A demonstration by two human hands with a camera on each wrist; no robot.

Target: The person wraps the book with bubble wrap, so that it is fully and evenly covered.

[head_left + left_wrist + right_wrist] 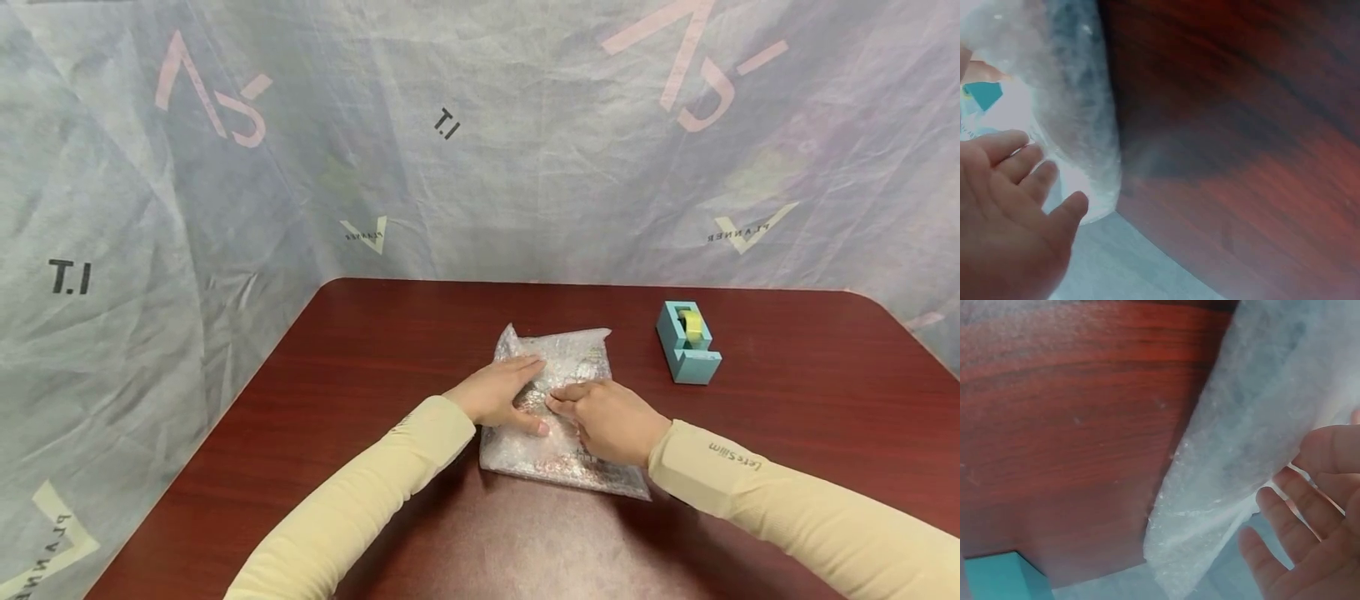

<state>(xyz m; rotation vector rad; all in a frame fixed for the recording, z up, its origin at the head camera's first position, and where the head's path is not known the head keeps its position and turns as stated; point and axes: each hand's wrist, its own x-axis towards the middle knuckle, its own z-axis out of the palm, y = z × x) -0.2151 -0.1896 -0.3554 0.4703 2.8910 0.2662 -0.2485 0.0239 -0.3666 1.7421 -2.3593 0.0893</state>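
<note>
A flat bubble-wrap package (570, 350) lies on the dark red table, with blurred print showing through the clear plastic. My left hand (501, 393) rests on its left half, fingers extended and thumb spread. On the right half, my right hand (617, 421) touches the wrap with its fingertips near the middle. In the left wrist view, the fingers of the left hand (1016, 206) lie along the bubble wrap (1082, 94). The right wrist view has the right hand (1316, 519) with loosely extended fingers beside the wrap's edge (1210, 469). What is inside is unclear.
A teal tape dispenser (693, 367) with a yellow tape roll (693, 326) stands to the right of the package; its corner (1000, 578) shows in the right wrist view. The wooden table (375, 350) ends at a printed grey cloth (480, 183) hung behind and at the left.
</note>
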